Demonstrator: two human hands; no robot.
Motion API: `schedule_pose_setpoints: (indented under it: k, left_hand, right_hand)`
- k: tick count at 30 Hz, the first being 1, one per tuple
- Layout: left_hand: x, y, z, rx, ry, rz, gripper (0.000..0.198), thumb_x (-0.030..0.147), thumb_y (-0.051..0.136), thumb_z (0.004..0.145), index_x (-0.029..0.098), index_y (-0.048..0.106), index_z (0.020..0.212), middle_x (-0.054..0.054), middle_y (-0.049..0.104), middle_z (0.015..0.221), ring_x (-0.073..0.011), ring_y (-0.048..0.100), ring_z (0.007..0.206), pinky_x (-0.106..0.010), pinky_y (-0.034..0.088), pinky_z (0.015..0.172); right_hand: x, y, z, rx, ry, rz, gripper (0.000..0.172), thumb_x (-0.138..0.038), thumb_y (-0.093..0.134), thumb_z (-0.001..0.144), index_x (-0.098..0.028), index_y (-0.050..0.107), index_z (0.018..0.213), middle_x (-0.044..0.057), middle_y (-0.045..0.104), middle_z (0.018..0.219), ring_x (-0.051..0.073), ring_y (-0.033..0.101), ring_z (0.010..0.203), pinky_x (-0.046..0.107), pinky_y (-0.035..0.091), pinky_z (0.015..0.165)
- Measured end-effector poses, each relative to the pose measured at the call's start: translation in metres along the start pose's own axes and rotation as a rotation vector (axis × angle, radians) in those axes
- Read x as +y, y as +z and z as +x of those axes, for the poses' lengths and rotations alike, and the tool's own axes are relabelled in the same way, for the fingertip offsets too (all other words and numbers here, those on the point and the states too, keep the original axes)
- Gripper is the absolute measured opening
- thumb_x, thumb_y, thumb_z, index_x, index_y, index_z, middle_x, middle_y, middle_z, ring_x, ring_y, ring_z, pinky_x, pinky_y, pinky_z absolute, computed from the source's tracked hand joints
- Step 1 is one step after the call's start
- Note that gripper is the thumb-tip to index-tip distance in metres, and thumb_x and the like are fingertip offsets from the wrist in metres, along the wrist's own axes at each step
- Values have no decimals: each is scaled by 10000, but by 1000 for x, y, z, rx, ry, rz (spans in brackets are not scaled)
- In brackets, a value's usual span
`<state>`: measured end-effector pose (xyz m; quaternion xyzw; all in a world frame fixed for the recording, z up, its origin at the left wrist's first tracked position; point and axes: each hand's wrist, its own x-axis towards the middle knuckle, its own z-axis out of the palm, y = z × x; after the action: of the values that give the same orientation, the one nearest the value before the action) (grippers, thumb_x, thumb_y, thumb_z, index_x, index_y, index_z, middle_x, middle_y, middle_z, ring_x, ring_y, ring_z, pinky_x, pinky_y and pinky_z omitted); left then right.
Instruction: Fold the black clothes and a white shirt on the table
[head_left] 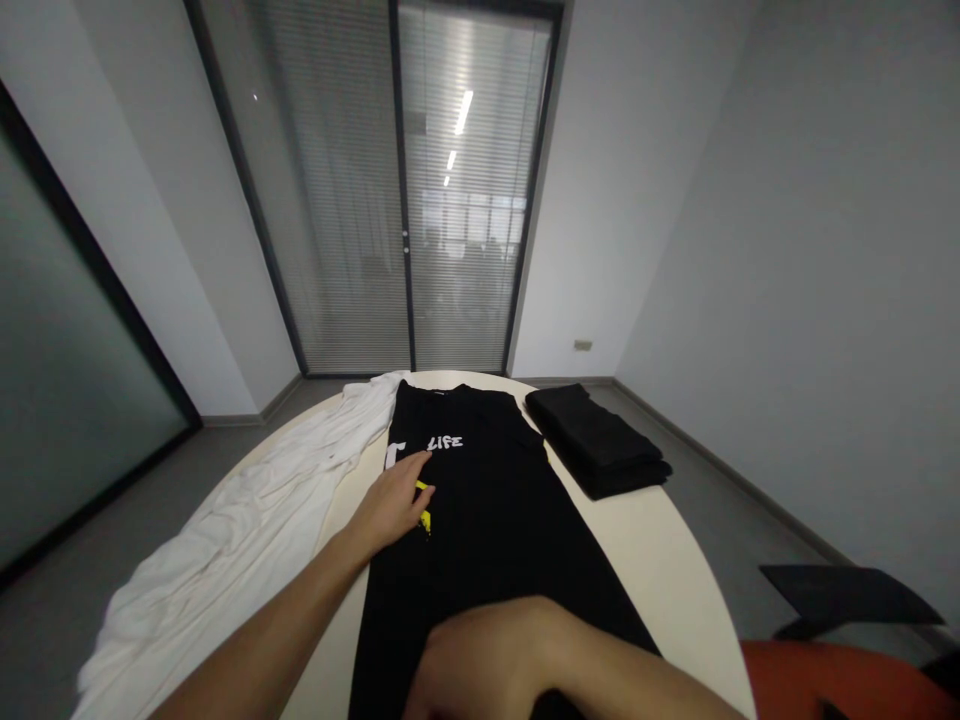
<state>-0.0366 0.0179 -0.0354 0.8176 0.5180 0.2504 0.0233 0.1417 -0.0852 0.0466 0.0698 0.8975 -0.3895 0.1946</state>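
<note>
A black T-shirt (487, 520) with white "LIFE" lettering and a yellow mark lies spread flat along the round white table (660, 560). My left hand (394, 500) rests flat on the shirt's left edge, fingers stretched toward the lettering. My right hand (487, 660) lies near the bottom of the view on the shirt's lower part; it looks pressed down on the cloth, and its fingers are mostly hidden.
White cloth (240, 530) lies crumpled along the table's left side. A folded stack of black garments (596, 440) sits at the far right of the table. An orange chair (847, 680) stands at the lower right. Glass doors with blinds are behind.
</note>
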Motion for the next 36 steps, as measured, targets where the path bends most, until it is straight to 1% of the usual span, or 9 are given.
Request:
schedule_pose_setpoints:
  k: [1, 4, 8, 17, 20, 24, 27, 32, 36]
  left_hand:
    - [-1, 3, -2, 12, -30, 28, 510, 360, 491, 952, 151, 480, 1417, -145, 513, 1471, -287, 475, 1361, -470, 362, 1149]
    - [-6, 9, -6, 16, -107, 91, 522, 375, 419, 978, 99, 472, 1417, -185, 433, 1526, -333, 341, 1446, -545, 289, 1174]
    - [-20, 9, -4, 25, -119, 37, 475, 246, 328, 978, 53, 515, 1369, -187, 464, 1500, -279, 388, 1426, -453, 304, 1193]
    - [-34, 15, -6, 73, -150, -10, 541, 231, 414, 925, 79, 426, 1444, -179, 397, 1550, -286, 321, 1463, -471, 289, 1198]
    - [-34, 14, -6, 51, -145, 7, 562, 212, 409, 918, 62, 398, 1460, -192, 377, 1558, -291, 311, 1466, -478, 288, 1198]
    - [-35, 13, -5, 43, -132, 19, 572, 212, 402, 920, 47, 386, 1468, -201, 366, 1561, -298, 304, 1468, -475, 284, 1200]
    - [-34, 14, -5, 58, -131, 24, 572, 226, 412, 918, 57, 398, 1464, -187, 363, 1567, -295, 306, 1468, -469, 283, 1202]
    - [-31, 14, -4, 35, -144, 50, 588, 267, 410, 937, 58, 388, 1485, -183, 325, 1587, -310, 278, 1477, -477, 274, 1203]
    - [-29, 12, -4, -7, -140, 75, 579, 317, 408, 956, 103, 403, 1494, -153, 334, 1590, -314, 273, 1479, -490, 272, 1198]
  right_hand:
    - [-1, -6, -8, 42, 39, 18, 52, -272, 691, 813, -227, 708, 793, -73, 717, 776, 105, 657, 694, 175, 425, 599]
    - [8, -20, -29, 411, 325, -18, 236, -435, 634, 867, -226, 727, 807, -45, 708, 736, 110, 624, 634, 195, 380, 563]
    - [45, -42, -36, 842, 628, -44, 229, -369, 577, 906, -212, 743, 884, 19, 734, 798, 145, 654, 691, 219, 383, 591]
    - [113, -110, 16, 1008, 933, -28, 371, -490, 544, 906, -184, 754, 923, 134, 747, 982, 263, 705, 935, 299, 486, 735]
    - [124, -116, 36, 1049, 927, -21, 377, -482, 564, 900, -151, 743, 931, 175, 738, 1001, 282, 702, 954, 324, 494, 768]
    - [135, -113, 48, 1074, 815, -8, 297, -423, 587, 908, -165, 716, 841, 119, 744, 886, 230, 705, 868, 266, 469, 724]
    - [142, -108, 47, 1132, 723, -17, 286, -402, 517, 964, -188, 692, 889, 68, 739, 887, 170, 687, 834, 226, 443, 710]
    - [156, -96, 41, 1375, 564, 104, 159, -322, 553, 937, -208, 653, 985, 0, 701, 788, 125, 639, 703, 208, 421, 651]
    - [161, -89, 39, 1387, 552, 95, 90, -279, 615, 886, -231, 661, 947, -25, 684, 754, 123, 616, 677, 216, 406, 649]
